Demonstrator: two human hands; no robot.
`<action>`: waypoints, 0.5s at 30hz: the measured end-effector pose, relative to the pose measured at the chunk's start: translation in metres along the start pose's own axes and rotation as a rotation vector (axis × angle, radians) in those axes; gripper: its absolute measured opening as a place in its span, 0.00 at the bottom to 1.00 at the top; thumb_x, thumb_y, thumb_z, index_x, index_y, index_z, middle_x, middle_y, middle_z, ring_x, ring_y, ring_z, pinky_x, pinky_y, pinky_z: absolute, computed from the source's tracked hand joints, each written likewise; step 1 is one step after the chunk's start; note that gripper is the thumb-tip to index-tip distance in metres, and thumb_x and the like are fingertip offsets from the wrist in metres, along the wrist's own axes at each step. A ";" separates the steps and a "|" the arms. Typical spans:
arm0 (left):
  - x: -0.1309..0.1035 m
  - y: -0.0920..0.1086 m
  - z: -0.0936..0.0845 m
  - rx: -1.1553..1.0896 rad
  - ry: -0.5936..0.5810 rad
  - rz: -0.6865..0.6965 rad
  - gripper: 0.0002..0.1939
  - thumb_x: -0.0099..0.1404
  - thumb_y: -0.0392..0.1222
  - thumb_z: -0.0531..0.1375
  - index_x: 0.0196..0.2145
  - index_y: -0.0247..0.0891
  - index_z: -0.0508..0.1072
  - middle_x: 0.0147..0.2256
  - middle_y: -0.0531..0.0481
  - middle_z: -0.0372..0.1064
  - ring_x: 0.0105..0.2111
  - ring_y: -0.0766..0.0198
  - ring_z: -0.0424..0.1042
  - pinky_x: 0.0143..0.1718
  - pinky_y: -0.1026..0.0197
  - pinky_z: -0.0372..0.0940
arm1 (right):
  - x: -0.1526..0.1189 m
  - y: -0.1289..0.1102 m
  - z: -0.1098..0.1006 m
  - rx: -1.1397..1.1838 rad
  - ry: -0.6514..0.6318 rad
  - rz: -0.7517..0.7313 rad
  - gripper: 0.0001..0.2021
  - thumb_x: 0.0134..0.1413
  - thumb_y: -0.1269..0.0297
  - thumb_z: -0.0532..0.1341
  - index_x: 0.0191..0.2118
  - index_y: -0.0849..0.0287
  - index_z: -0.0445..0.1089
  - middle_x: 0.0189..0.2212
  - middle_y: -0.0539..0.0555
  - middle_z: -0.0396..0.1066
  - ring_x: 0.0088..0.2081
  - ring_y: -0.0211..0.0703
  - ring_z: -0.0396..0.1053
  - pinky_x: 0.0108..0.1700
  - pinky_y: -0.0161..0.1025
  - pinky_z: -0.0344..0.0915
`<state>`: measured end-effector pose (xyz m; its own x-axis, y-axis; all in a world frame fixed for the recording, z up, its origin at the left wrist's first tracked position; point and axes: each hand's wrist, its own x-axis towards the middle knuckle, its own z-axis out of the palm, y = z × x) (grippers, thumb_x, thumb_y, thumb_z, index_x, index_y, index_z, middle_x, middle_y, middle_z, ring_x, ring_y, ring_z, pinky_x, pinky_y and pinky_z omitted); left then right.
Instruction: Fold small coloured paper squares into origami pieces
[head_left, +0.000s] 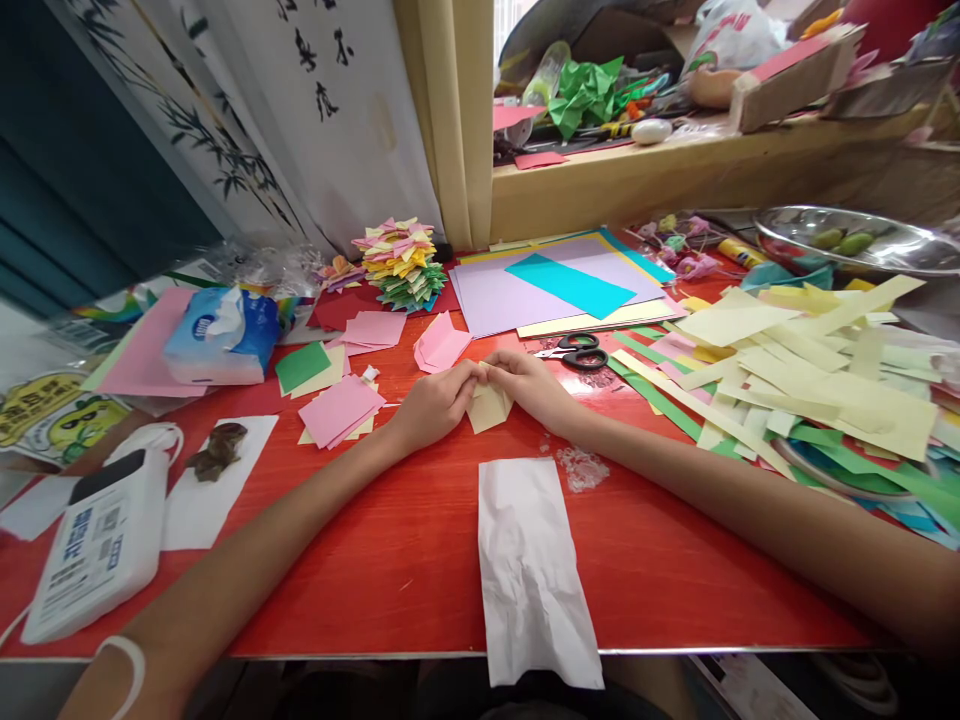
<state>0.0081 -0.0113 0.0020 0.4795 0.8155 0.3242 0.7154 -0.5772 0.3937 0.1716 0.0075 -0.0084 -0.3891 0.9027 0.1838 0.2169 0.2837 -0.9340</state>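
Near the middle of the red table, my left hand (437, 408) and my right hand (529, 388) meet fingertip to fingertip. Between them they pinch a piece of pale yellow paper (489, 410), which looks folded; its upper part is hidden by my fingers. Just behind my left hand lies a folded pink paper (442, 343). Pink paper squares (341, 410) are stacked to the left of that hand, over some yellow ones. Scissors with black handles (581, 352) rest beyond my right hand.
A crumpled white paper (532, 570) overhangs the front edge. Paper strips (817, 370) heap at the right, near a metal bowl (862, 245). A tissue pack (223, 335) and a white power strip (101, 545) lie left. A layered paper model (401, 265) stands behind.
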 end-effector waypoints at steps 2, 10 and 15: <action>0.000 0.000 0.000 -0.004 -0.001 0.001 0.10 0.65 0.39 0.44 0.37 0.37 0.64 0.29 0.52 0.67 0.26 0.68 0.66 0.27 0.67 0.57 | 0.000 -0.001 0.000 -0.002 -0.004 0.002 0.10 0.52 0.60 0.50 0.28 0.60 0.63 0.26 0.50 0.64 0.28 0.35 0.60 0.28 0.32 0.54; 0.000 -0.001 0.001 -0.004 0.007 0.013 0.10 0.65 0.39 0.45 0.37 0.37 0.64 0.29 0.52 0.67 0.27 0.68 0.66 0.28 0.67 0.58 | -0.001 -0.001 0.000 -0.016 -0.002 0.003 0.10 0.52 0.60 0.50 0.28 0.60 0.63 0.26 0.50 0.64 0.28 0.36 0.60 0.28 0.32 0.54; 0.000 0.000 0.001 0.010 0.000 0.005 0.10 0.65 0.39 0.45 0.37 0.37 0.64 0.29 0.52 0.67 0.26 0.68 0.66 0.26 0.67 0.57 | -0.001 -0.001 0.000 -0.003 -0.004 0.002 0.10 0.52 0.60 0.50 0.28 0.60 0.63 0.26 0.50 0.64 0.28 0.35 0.59 0.28 0.32 0.54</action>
<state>0.0082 -0.0115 0.0013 0.4827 0.8128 0.3262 0.7183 -0.5805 0.3836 0.1716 0.0067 -0.0074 -0.3920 0.9021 0.1805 0.2206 0.2827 -0.9335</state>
